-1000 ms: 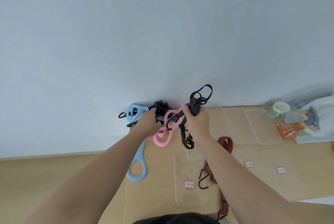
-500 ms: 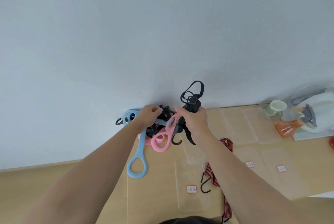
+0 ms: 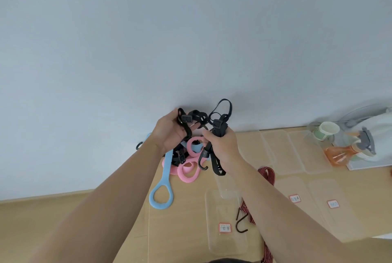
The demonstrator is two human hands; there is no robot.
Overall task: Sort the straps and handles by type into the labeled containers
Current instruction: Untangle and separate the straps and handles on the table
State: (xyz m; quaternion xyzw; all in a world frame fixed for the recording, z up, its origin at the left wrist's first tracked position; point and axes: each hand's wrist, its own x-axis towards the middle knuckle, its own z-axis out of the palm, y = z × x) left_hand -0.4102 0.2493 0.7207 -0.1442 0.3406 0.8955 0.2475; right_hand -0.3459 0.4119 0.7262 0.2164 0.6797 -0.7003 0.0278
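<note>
Stretching across the lower part of the view, a pale wooden table meets a plain grey-white wall. The nearest clear container lies flat on the table in front of the person and serves as the landmark here. To its right lie two more clear containers.

Beyond the nearest container, both bare arms reach forward. The left hand has its fingers curled round a black webbing strap with a rectangular buckle. The right hand is fisted round a second black strap, whose loops stand above the fist while a tail and a dark hook hang below.

Beyond and left of the nearest container, a long blue handle with a ring end lies on the table. Beside it sit pink loop handles, tangled with more black straps under the hands. A red-and-black striped cord runs along the container's right edge, and its metal hook rests inside the container.

A red-bordered white label sits on the nearest container, and similar labels mark the containers to the right. The writing on all of them is too small to read.
</note>
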